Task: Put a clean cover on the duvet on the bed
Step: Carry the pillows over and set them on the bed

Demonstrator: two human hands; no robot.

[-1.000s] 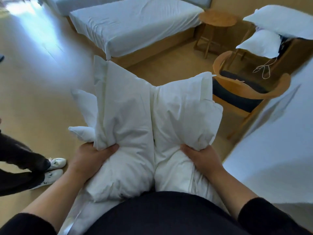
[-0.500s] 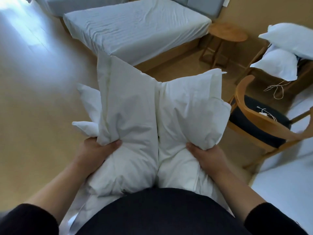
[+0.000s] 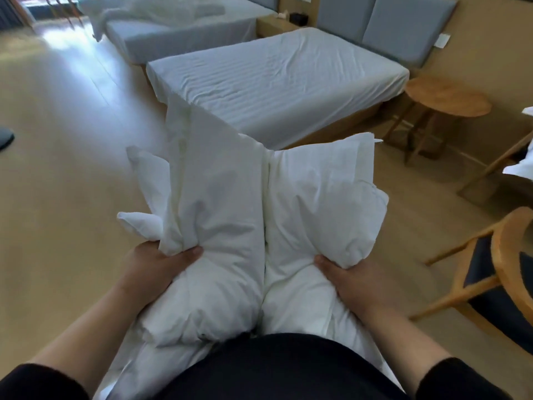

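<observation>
Looks like a hotel room, twin setup. Two low beds (image 3: 277,73) with padded headboard panels (image 3: 403,27) top right, round side table (image 3: 447,99), wooden armchair (image 3: 490,284) at right.

The folded duvet (image 3: 230,226) is held between left hand (image 3: 155,267) and right hand (image 3: 352,281). Beyond it stands a bed (image 3: 288,76), a round side table (image 3: 444,99) to its right, an armchair (image 3: 496,284) nearer right.

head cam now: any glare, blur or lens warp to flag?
Head view: window glare washes out the floor at upper left; wide-angle warp bends the near bed and the wooden chair at the right edge; edges are soft; the white bundle and both hands, left and right, are evenly lit and fairly sharp.
</observation>
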